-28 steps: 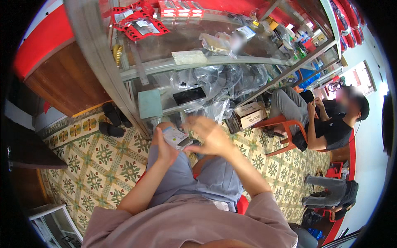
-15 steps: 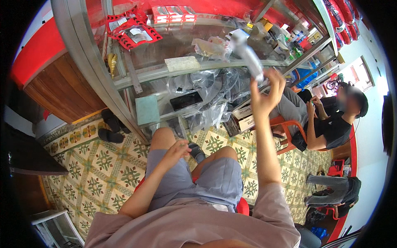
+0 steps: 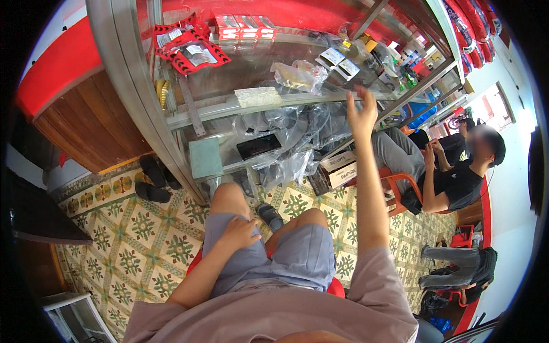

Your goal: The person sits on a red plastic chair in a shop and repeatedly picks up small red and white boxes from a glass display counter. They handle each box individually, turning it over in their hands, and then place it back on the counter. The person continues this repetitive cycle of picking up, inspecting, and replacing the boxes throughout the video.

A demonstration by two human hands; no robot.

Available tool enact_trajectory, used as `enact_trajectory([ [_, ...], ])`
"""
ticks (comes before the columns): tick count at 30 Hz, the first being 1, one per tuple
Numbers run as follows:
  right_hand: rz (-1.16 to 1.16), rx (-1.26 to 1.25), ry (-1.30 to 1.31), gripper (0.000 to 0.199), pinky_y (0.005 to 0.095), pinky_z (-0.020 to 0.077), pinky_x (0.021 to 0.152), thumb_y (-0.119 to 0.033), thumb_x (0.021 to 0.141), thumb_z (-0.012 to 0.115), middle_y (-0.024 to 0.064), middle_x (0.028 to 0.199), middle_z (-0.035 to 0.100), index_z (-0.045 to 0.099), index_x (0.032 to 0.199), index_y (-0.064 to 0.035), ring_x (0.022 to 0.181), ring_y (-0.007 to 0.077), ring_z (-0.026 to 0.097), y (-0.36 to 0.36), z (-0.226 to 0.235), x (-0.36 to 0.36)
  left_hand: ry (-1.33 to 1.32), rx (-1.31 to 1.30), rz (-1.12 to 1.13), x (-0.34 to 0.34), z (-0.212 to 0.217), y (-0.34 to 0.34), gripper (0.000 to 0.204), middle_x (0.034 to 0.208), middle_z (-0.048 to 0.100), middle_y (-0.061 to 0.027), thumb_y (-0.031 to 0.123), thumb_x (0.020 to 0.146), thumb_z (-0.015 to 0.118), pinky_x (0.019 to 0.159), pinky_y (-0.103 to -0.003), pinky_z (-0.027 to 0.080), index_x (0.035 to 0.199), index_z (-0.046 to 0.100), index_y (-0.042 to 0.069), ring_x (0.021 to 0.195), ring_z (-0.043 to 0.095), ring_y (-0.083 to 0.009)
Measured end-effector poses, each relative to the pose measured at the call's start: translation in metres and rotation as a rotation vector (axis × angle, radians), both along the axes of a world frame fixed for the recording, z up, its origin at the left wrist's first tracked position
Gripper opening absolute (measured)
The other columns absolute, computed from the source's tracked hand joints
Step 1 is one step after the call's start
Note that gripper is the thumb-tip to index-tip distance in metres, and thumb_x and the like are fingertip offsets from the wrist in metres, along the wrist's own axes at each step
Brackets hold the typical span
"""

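My right hand (image 3: 362,114) is stretched forward at the front of the glass display case (image 3: 200,118), fingers apart and nothing in them. Just beyond its fingertips lie two small white boxes (image 3: 346,69) side by side on the upper shelf. To their left is a crumpled clear plastic bag (image 3: 298,77) with something yellowish inside. Flat on my left thigh rests my left hand (image 3: 239,233), empty, its fingers loosely extended. A black phone (image 3: 258,147) lies on the lower glass shelf, beside a pale green square pad (image 3: 205,158).
Red-and-black packets (image 3: 193,52) and red-and-white boxes (image 3: 246,27) stand at the back of the upper shelf. A metal ruler (image 3: 191,106) leans near the left post. An open carton (image 3: 337,170) sits beside the case. At right, a person (image 3: 457,174) sits on an orange chair.
My right hand has let go of a white box, which now lies on the upper shelf, and has drawn slightly lower. My left hand has lowered onto my thigh.
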State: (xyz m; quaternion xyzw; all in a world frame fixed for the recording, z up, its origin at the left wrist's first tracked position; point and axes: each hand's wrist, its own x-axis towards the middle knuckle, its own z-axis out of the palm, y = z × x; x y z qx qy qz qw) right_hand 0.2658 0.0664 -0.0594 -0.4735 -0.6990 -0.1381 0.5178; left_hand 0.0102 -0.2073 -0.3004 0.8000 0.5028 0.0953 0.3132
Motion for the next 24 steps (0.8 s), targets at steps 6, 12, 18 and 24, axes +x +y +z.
enact_trajectory([
  [6,-0.158,-0.432,-0.011,0.021,0.0418,0.0460,0.073,-0.010,0.079,0.064,0.0192,0.091,0.060,0.058,0.097,-0.0005,0.086,0.0350,0.059,-0.124,-0.178,0.046,0.046,-0.084,-0.026,0.003,0.014,0.002,0.048,0.096,0.064,-0.0203,0.040,0.081,0.060,0.097,-0.048,0.034,0.114,0.052,0.005,0.098,0.059,-0.0343],
  [12,-0.415,-1.112,0.084,0.035,0.0485,0.0447,0.086,-0.031,0.076,0.063,0.0189,0.106,0.061,0.063,0.102,-0.0088,0.106,0.0364,0.054,-0.212,-0.312,0.093,0.077,-0.104,-0.041,0.007,0.022,0.004,0.050,0.101,0.063,-0.0206,0.040,0.083,0.058,0.102,-0.049,0.030,0.119,0.051,0.006,0.102,0.057,-0.0340],
  [18,-0.387,-1.060,-0.182,0.028,0.0449,0.0418,0.091,-0.033,0.077,0.062,0.0115,0.099,0.063,0.067,0.096,-0.0133,0.101,0.0299,0.057,-0.212,-0.308,0.078,0.147,-0.110,-0.097,0.015,0.025,0.005,0.050,0.103,0.063,-0.0197,0.042,0.085,0.056,0.102,-0.049,0.031,0.120,0.051,0.007,0.103,0.057,-0.0339],
  [24,-0.347,-1.091,-0.199,0.028,0.0440,0.0436,0.089,-0.033,0.076,0.062,0.0113,0.100,0.065,0.068,0.095,-0.0144,0.099,0.0296,0.059,-0.208,-0.313,0.075,-0.376,-0.356,-0.019,0.023,0.036,0.007,0.034,0.097,0.064,-0.0107,0.018,0.086,0.060,0.085,-0.036,0.046,0.119,0.054,0.010,0.092,0.061,-0.0211],
])
